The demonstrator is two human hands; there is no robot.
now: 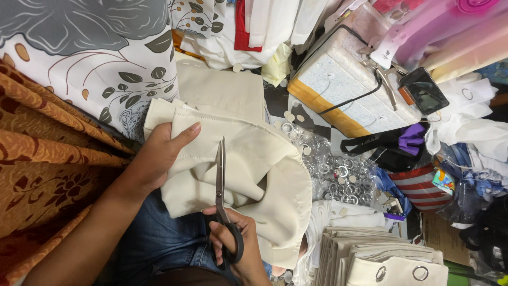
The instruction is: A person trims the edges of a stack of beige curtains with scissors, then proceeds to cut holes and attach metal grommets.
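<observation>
My left hand [161, 153] grips a folded piece of cream fabric [259, 164] near its stitched hem, thumb on top. My right hand [235, 241] holds black-handled scissors [220, 185], fingers through the loops, blades pointing up and away over the cream fabric, close to my left thumb. The blades look nearly closed. The fabric drapes over my lap on blue jeans [159, 238].
An orange patterned cloth [42, 159] lies at left, a leaf-print cloth [106, 63] behind it. A pile of metal eyelet rings [338, 175] sits at centre right. Folded cream pieces with eyelets [381, 259] are stacked at lower right. A foam block [349, 90] and a phone [423, 90] lie beyond.
</observation>
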